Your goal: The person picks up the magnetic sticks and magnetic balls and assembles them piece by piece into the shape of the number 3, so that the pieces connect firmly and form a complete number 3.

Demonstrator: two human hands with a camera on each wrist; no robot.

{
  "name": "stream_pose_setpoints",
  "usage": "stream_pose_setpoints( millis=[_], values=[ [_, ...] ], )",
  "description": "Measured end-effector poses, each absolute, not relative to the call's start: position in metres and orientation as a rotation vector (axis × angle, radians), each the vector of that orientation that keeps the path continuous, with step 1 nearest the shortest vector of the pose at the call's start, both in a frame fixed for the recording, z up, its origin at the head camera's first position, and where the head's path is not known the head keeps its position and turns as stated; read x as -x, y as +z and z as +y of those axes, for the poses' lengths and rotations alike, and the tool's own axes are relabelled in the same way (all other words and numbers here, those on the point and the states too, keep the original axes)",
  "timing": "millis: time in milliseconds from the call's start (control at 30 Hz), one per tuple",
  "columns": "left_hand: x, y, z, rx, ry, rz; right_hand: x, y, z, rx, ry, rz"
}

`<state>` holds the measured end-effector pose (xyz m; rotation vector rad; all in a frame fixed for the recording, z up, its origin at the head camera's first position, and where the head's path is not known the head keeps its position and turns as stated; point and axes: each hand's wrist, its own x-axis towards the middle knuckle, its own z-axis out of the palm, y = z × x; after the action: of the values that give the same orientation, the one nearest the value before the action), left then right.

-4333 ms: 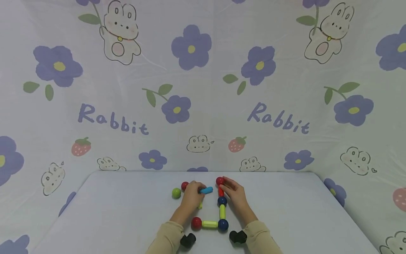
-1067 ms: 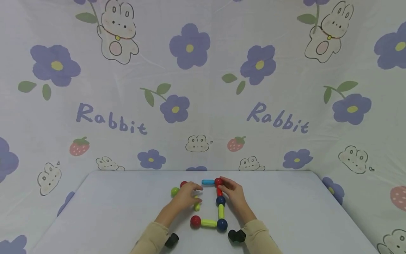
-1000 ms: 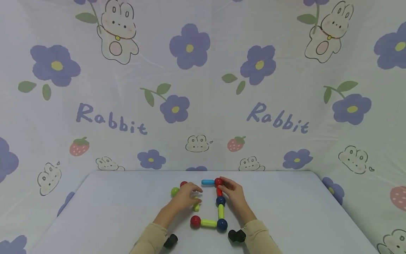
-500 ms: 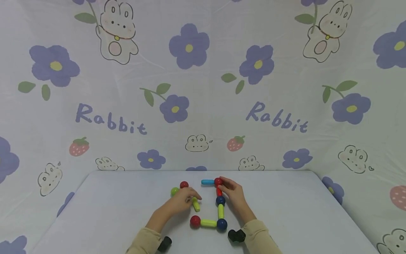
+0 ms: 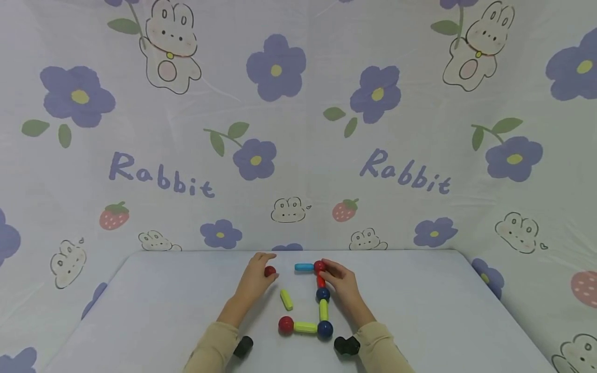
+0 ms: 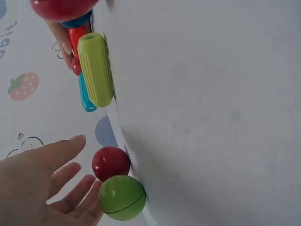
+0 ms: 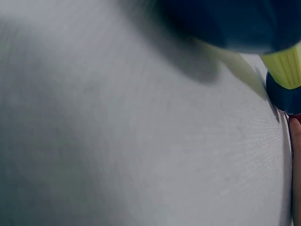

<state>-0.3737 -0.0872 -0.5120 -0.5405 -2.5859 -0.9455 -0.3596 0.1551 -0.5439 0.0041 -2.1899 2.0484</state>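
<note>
My left hand (image 5: 254, 280) is spread around a loose red ball (image 5: 270, 271), with thumb and fingers apart. In the left wrist view its fingers are beside the red ball (image 6: 111, 163) and a green ball (image 6: 122, 197); the head view hides the green one. With thumb and fingers my right hand (image 5: 342, 282) holds the red ball (image 5: 319, 266) at the far corner of a chain. A blue rod (image 5: 304, 267) points left from that ball, and a red rod (image 5: 321, 281) runs down to a dark blue ball (image 5: 323, 294).
A loose yellow-green rod (image 5: 286, 300) lies inside the chain's bend. Nearer, yellow-green rods (image 5: 305, 327) join another dark blue ball (image 5: 325, 330) and a red ball (image 5: 286, 325). Black wrist cameras (image 5: 347, 345) sit by both sleeves. A patterned cloth hangs behind the white table (image 5: 163, 311).
The blue rod, earlier in my left hand, now sits against the far red ball. My left hand has moved away left, past the loose rod, to the loose red ball. My right hand stays put.
</note>
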Motion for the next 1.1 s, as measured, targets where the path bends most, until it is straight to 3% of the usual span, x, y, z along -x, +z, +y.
stream_pose_setpoints(
  millis=[267,533,1100],
  values=[
    [0.381,-0.515,-0.09,0.449,-1.004,-2.718,0.358,-0.544,0.154,-0.017,2.041,-2.198],
    [0.395,-0.53,-0.097,0.566,-0.999,-2.534,0.357,-0.543,0.155,-0.022,2.044,-2.2],
    [0.393,-0.516,-0.064,0.499,-1.262,-2.593,0.358,-0.543,0.155,-0.017,2.056,-2.182]
  ],
)
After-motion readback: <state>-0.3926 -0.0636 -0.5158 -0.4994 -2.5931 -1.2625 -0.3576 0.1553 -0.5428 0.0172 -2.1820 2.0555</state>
